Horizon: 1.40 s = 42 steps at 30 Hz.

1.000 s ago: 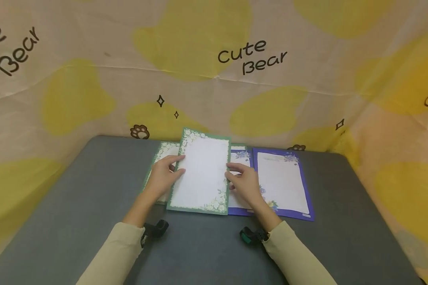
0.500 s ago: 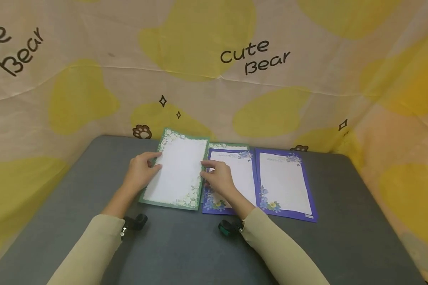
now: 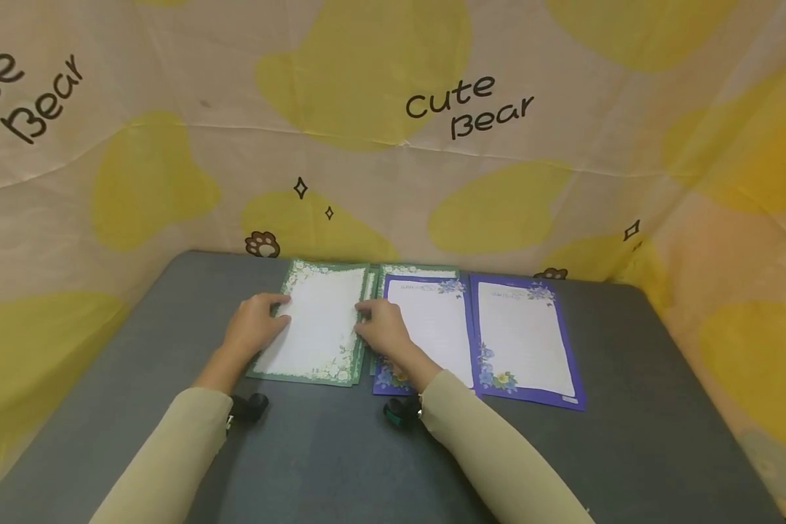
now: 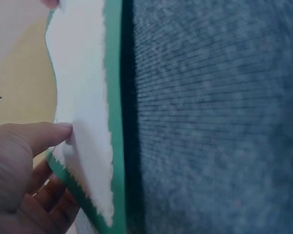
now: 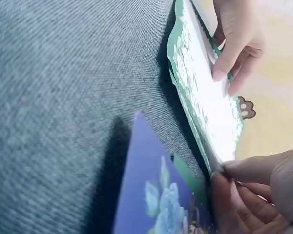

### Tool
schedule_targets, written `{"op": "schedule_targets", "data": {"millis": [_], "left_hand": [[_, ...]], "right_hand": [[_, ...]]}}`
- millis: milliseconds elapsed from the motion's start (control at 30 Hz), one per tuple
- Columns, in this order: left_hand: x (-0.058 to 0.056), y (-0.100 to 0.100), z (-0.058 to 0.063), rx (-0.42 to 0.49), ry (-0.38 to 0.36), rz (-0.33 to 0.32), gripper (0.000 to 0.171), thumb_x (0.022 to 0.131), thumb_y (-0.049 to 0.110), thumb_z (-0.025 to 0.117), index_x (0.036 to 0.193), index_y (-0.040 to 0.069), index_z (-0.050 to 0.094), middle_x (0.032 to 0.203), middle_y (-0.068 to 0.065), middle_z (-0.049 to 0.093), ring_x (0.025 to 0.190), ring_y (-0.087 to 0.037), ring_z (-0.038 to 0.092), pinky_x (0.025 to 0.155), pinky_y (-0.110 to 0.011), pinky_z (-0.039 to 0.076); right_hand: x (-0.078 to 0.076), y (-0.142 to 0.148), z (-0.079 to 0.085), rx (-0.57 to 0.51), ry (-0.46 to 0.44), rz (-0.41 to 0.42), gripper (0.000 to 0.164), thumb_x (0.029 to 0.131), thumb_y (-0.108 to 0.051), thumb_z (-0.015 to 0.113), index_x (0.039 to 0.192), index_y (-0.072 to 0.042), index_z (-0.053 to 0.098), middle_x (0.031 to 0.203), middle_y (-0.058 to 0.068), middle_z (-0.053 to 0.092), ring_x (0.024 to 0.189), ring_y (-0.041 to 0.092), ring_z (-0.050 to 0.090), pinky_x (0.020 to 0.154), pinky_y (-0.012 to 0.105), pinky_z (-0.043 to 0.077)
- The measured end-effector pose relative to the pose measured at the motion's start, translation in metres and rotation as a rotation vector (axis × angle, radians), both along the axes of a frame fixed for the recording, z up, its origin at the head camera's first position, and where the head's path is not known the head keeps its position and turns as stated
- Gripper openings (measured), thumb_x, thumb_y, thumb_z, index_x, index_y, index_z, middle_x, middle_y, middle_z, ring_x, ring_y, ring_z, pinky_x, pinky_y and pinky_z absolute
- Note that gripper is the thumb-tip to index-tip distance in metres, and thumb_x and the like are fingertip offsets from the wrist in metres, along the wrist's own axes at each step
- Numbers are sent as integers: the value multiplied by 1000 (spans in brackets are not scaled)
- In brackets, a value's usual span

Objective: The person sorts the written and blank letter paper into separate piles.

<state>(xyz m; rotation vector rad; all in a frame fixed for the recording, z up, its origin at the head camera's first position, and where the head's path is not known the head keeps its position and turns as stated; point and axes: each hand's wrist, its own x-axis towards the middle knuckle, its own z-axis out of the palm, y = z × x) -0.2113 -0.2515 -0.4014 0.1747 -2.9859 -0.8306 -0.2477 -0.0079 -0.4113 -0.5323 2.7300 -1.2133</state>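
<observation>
Head: green-bordered sheet (image 3: 317, 327) at 8 o'clock of centre; left hand (image 3: 252, 324) pinches its 9 o'clock edge, right hand (image 3: 385, 327) its 3 o'clock. Left wrist: thumb (image 4: 41, 136) on its face, fingers (image 4: 51, 195) behind. Right wrist: thumb and finger clamp the edge, frame 4 o'clock.

Diffuse, slightly dim light fills the room about me, w/ a warm tone on the backdrop (image 3: 354, 80) & a pale diag. sheen, upper R; soft shadow lies on the table (image 3: 340, 466) by the L sleeve (image 3: 170, 451). L wrist cam: dim, bluish; dark shadow band along the green-bordered sheet (image 4: 85, 87); table weave blurs toward R edge. R wrist cam: brighter; same sheet's white near blown out, backdrop washed pale, upper R; a purple-bordered sheet (image 5: 141, 156) throws a dark, soft-edged shadow, its printed flower slightly blurred.
</observation>
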Motion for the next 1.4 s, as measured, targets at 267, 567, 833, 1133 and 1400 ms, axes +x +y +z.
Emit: {"op": "schedule_targets", "data": {"millis": [267, 567, 833, 1133, 1400], "left_hand": [[-2, 0, 0, -19, -45, 14, 41, 98, 19, 65, 136, 4, 63, 145, -27, 54, 136, -50, 47, 108, -65, 41], [8, 18, 4, -132, 32, -19, 51, 95, 28, 66, 137, 0, 60, 147, -32, 48, 133, -56, 45, 106, -69, 40], [4, 72, 7, 43, 92, -192, 50, 97, 30, 66, 137, 1, 60, 144, -25, 56, 137, -45, 49, 114, -60, 39], [-3, 138, -5, 212, 121, -251, 57, 93, 35, 73, 141, 9, 59, 150, -16, 54, 144, -38, 45, 119, -57, 36], [-8, 169, -25, 160, 154, -300, 64, 87, 45, 77, 141, 15, 60, 154, -9, 52, 149, -32, 41, 122, -54, 33]], "right_hand": [[5, 1, 6, 98, 68, 9, 38, 89, -11, 72, 127, -6, 70, 106, 16, 76, 82, 22, 66, 64, 30, 52], [15, 48, 2, -20, 213, -34, 26, 93, -22, 71, 115, -8, 76, 106, 10, 75, 69, 17, 65, 61, 27, 52], [20, 118, 10, -16, 182, -67, 31, 93, -26, 73, 118, -8, 75, 112, 9, 77, 93, 25, 74, 77, 39, 60], [22, 159, 2, -46, 234, -116, 36, 90, -29, 77, 121, -10, 74, 119, 12, 75, 106, 31, 70, 91, 51, 57], [13, 170, -16, 46, 284, -111, 53, 86, -37, 80, 130, -10, 68, 135, 11, 68, 134, 35, 56, 114, 58, 42]]}}
